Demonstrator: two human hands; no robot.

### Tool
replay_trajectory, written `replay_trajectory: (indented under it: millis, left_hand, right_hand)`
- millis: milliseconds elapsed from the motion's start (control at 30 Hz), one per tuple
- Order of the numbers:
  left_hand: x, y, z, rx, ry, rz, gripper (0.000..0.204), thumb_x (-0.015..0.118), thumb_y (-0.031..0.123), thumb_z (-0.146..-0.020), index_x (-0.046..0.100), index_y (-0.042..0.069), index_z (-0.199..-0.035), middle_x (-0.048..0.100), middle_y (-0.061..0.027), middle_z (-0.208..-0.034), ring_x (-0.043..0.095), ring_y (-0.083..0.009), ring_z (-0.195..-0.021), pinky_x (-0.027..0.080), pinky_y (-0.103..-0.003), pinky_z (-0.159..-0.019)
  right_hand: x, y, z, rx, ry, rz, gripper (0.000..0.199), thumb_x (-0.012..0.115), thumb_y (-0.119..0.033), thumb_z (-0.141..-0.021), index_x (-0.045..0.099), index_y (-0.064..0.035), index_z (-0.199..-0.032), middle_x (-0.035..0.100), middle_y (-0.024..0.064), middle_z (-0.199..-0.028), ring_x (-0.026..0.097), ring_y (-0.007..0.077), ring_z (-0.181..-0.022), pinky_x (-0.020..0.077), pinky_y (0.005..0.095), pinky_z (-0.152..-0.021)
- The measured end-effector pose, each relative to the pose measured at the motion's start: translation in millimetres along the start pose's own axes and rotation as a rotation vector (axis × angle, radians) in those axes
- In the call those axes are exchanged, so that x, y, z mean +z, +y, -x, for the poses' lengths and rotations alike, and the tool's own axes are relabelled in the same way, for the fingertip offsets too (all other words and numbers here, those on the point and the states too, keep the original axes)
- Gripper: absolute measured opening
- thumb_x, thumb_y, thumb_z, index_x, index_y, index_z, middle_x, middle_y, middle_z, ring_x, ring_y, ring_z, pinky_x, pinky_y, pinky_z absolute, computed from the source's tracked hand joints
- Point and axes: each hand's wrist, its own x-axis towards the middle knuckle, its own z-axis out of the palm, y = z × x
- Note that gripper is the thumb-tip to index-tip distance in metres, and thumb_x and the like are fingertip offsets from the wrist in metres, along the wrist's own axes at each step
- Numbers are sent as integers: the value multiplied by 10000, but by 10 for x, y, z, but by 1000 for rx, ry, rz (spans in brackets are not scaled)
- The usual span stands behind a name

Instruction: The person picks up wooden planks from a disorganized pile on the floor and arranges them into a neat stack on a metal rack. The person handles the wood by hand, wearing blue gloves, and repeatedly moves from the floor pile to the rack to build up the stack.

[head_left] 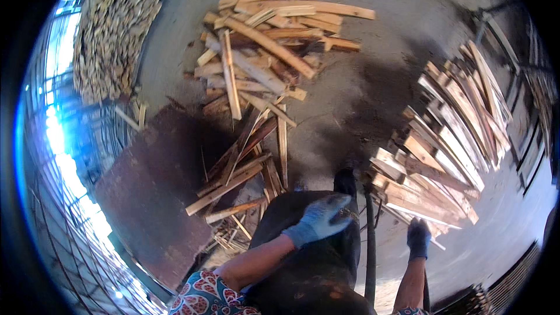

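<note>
My left hand [319, 220], in a light blue and grey work glove, is over my dark trousers [309, 274]. A gap shows between its thumb and fingers, and I see nothing in it. My right hand [419, 238], gloved too, reaches to the near end of a stack of wooden boards [440, 146] on the right. Its fingers are dark and blurred against the wood, so I cannot tell whether they grip a board. The boards lie roughly side by side, pointing away from me.
A loose heap of wooden offcuts [268, 41] lies ahead on the floor, with more pieces [233, 184] trailing toward me. A dark rusty metal sheet [157, 192] is on the left. Farther left rises a large woodpile [116, 29]. A dark upright bar [370, 245] stands between my hands.
</note>
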Motion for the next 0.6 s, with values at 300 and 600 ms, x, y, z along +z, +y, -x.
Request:
replay_trajectory:
  millis: [300,600]
  left_hand:
    - [304,-1637,1643,-732,384,462,468,654,326,-792,542,38,-1143,596,-173,-1072,586,-289,-971,452,-331,-843]
    - [-96,-2945,2160,-744,519,105,753,670,434,-724,382,73,-1319,424,-207,-1293,404,-363,-1199,335,-410,-994]
  right_hand:
    - [1752,-1397,-192,317,-270,66,375,612,-202,-841,521,-66,-1179,633,82,-950,615,150,-701,487,248,-586]
    - [3757,-816,-12,567,-680,108,409,556,-159,-857,468,-48,-1240,613,109,-1037,610,202,-819,505,305,-683]
